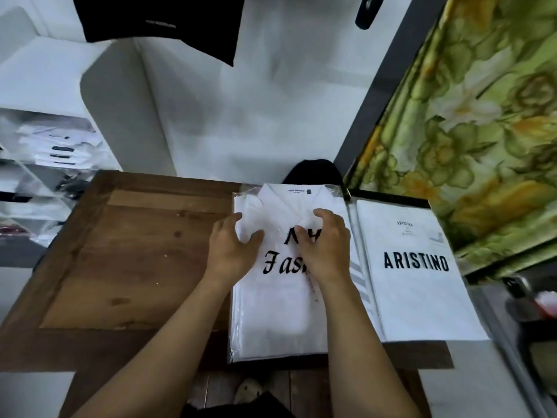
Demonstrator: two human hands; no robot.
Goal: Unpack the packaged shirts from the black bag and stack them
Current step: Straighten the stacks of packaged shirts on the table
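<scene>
Left grip (232,245) flat on packaged shirt (280,312) | right grip (325,248) pinching its wrap | collar away, long axis near-far

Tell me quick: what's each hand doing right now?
Left hand: open, resting on the shirt pack.
Right hand: fingers arched on the same pack; whether it pinches cannot be told.

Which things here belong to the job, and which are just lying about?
Part of the job: packaged shirt under the left hand and right hand; ARISTINO package beside it; black shape behind, maybe the bag.
Lying about: floral curtain; folded clothes on shelves; hanging black garment.
</scene>
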